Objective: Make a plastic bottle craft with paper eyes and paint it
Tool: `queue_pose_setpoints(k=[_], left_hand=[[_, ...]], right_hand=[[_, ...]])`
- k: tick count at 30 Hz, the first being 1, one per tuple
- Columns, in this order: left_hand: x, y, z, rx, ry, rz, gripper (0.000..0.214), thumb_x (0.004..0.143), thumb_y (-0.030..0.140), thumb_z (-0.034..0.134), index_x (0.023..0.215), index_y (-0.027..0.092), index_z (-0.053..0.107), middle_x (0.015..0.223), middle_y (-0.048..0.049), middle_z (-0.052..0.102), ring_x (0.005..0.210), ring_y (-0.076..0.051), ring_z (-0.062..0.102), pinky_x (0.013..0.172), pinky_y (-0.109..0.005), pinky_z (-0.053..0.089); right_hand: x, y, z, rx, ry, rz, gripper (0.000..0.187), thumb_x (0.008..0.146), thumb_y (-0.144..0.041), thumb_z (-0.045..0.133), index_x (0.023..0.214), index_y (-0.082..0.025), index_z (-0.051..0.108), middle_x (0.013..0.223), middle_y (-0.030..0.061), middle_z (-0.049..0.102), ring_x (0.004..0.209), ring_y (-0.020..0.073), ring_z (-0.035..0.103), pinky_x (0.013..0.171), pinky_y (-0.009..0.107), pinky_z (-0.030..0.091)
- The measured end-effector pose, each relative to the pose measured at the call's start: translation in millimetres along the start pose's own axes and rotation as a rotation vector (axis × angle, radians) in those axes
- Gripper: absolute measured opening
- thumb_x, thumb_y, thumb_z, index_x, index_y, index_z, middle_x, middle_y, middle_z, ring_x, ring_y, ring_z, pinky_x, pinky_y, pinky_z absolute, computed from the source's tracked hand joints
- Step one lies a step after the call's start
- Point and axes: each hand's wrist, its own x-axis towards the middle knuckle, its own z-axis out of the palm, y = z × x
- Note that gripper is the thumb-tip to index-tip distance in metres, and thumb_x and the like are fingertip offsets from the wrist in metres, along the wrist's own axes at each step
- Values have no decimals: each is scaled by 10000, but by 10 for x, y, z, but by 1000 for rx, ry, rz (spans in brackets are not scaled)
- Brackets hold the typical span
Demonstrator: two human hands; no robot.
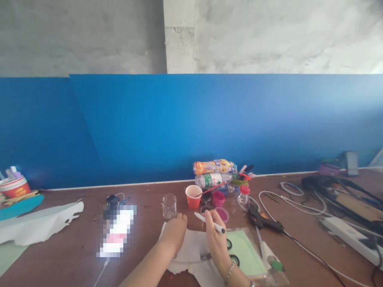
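My left hand rests with curled fingers on a sheet of white paper on the brown table, just below a small clear jar. My right hand is closed around a white marker pen with a black tip, held slanted above the paper. A bracelet sits on my right wrist. Black-handled scissors lie partly under my right hand, on a pale green sheet.
An orange paper cup, pink lids, plastic bottles and a black glue gun crowd the table behind my hands. A phone lies left; cables and a power strip lie right. A blue panel backs the table.
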Motion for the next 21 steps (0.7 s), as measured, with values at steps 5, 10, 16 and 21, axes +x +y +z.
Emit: queue_pose_setpoints(k=[5, 10, 16, 21], left_hand=[[-188, -73, -77, -145, 145, 104, 233, 918, 229, 333, 1060, 245, 516, 1042, -56, 675, 915, -205, 657, 725, -279, 474], [-291, -167, 3, -268, 260, 183, 208, 919, 281, 358, 1016, 266, 541, 1007, -20, 687, 908, -201, 650, 750, -282, 461], [-305, -164, 7, -391, 261, 275, 237, 911, 289, 374, 1001, 253, 590, 972, -41, 670, 921, -205, 613, 784, -293, 443], [-324, -160, -65, -765, 154, 166, 224, 873, 338, 458, 855, 210, 641, 750, -6, 648, 732, -161, 582, 692, -257, 428]], right_hand=[[82, 38, -68, 16, -1, 43, 364, 819, -511, 478, 591, -228, 462, 527, -34, 395, 523, 151, 385, 515, 281, 322], [85, 30, -73, 69, 2, 105, 393, 806, -522, 476, 537, -237, 450, 473, -30, 381, 477, 155, 383, 495, 293, 319], [104, 120, -21, 69, -241, 86, 381, 788, -505, 501, 533, -224, 467, 436, -35, 431, 469, 146, 422, 518, 277, 334], [97, 189, 17, 168, -378, 96, 353, 826, -436, 468, 557, -207, 476, 459, -36, 456, 482, 128, 416, 537, 261, 323]])
